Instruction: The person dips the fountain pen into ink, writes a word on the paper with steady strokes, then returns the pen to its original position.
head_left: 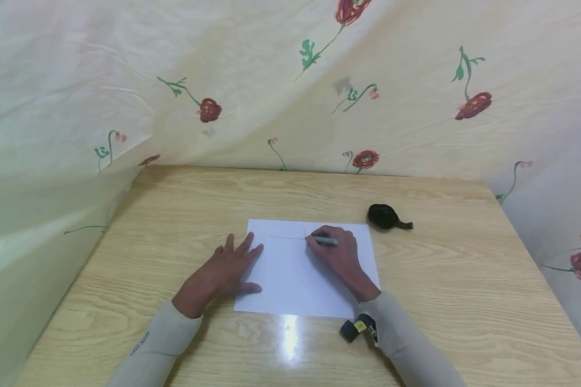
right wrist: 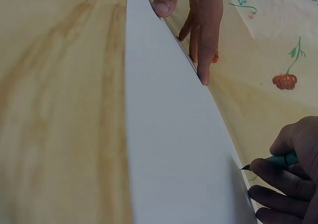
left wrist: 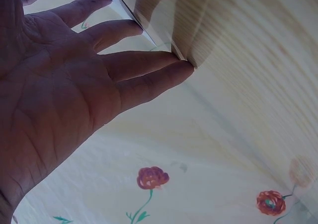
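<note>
A white sheet of paper [head_left: 285, 279] lies on the wooden table, bearing a thin horizontal line and a short vertical stroke near that line's right end. My right hand [head_left: 341, 255] pinches a green pen [head_left: 328, 241] between thumb and fingers, its tip at the paper where the two strokes meet. In the right wrist view the dark tip of the pen [right wrist: 284, 159] points at the sheet. My left hand [head_left: 229, 269] rests with spread, straight fingers on the sheet's left edge; in the left wrist view its fingertips [left wrist: 186, 65] touch down near the paper's edge.
A small black object with a short stem-like handle [head_left: 383, 216] sits on the table [head_left: 465, 269] just beyond the paper's upper right corner. Cream cloth with red flowers [head_left: 252, 80] hangs behind the table and along its sides. A dark band with a yellow label [head_left: 360, 326] is at my right wrist.
</note>
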Motion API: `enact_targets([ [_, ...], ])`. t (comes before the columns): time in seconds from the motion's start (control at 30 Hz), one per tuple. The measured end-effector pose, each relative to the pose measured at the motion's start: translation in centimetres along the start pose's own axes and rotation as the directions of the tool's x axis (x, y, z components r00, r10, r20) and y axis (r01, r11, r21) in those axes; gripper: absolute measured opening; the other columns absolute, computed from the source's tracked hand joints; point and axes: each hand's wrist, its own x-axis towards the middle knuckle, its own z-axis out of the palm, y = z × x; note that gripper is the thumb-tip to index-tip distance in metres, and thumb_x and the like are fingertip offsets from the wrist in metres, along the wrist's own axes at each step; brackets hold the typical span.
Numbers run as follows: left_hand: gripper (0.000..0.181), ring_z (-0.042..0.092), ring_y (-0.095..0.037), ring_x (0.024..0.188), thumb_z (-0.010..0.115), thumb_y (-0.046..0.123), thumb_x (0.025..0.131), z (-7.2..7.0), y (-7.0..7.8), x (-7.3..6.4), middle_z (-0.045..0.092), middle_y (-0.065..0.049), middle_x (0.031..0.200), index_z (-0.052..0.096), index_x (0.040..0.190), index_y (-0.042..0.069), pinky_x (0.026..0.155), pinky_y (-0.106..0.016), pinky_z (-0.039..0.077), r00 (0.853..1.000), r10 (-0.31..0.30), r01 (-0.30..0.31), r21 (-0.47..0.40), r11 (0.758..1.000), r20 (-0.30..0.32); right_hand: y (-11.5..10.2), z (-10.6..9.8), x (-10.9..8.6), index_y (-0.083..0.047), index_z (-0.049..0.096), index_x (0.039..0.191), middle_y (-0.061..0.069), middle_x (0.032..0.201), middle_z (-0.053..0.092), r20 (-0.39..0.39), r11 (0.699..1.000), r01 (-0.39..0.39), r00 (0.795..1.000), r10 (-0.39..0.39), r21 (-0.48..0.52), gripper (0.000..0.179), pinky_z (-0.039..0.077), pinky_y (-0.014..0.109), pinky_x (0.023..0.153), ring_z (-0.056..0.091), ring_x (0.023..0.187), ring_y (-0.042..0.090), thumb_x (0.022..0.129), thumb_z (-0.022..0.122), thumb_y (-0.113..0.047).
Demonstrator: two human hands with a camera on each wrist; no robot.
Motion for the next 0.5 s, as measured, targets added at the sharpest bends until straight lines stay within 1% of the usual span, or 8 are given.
enact_targets([
  [0.17,0.09,0.014,-0.061,0.141,0.071,0.053,0.087,0.26,-0.23,0.02,0.017,-0.022,0.163,0.032,0.156,0.011,0.108,-0.066,0.028,1.0,-0.006,0.006,0.011,1.0,0.005,-0.03,0.17,-0.23,-0.014,0.079,0.081,-0.005,0.068,0.071,-0.011,0.999,0.03,0.999,-0.031,-0.013,0.008,0.049,0.035,0.057,0.062,0.057,0.011,0.08,0.071,-0.016],
  [0.27,0.091,0.014,-0.061,0.141,0.071,0.053,0.087,0.29,-0.24,0.14,0.016,-0.022,0.163,0.032,0.156,0.011,0.107,-0.066,0.029,1.0,0.001,-0.001,0.013,1.0,0.01,0.02,0.11,-0.4,-0.014,0.079,0.081,-0.004,0.069,0.072,-0.016,0.999,0.029,0.999,-0.029,-0.02,0.008,0.05,0.037,0.058,0.063,0.059,0.012,0.08,0.072,-0.016],
  [0.4,0.091,0.014,-0.061,0.141,0.071,0.054,0.087,0.21,-0.19,0.24,0.016,-0.022,0.163,0.032,0.156,0.011,0.107,-0.066,0.03,1.0,0.002,-0.003,0.025,1.0,0.018,-0.03,0.08,-0.49,-0.014,0.079,0.081,-0.004,0.07,0.073,-0.012,1.0,0.028,1.0,-0.028,-0.011,0.007,0.05,0.036,0.059,0.063,0.059,0.012,0.08,0.073,-0.016],
  [0.5,0.09,0.014,-0.061,0.141,0.071,0.055,0.087,0.1,-0.22,0.17,0.016,-0.022,0.163,0.032,0.156,0.011,0.107,-0.065,0.03,1.0,-0.006,0.006,0.033,0.999,0.019,-0.26,0.15,-0.46,-0.013,0.079,0.081,-0.005,0.068,0.072,-0.005,0.999,0.042,0.999,-0.042,0.0,0.007,0.049,0.035,0.058,0.061,0.057,0.011,0.08,0.073,-0.017],
])
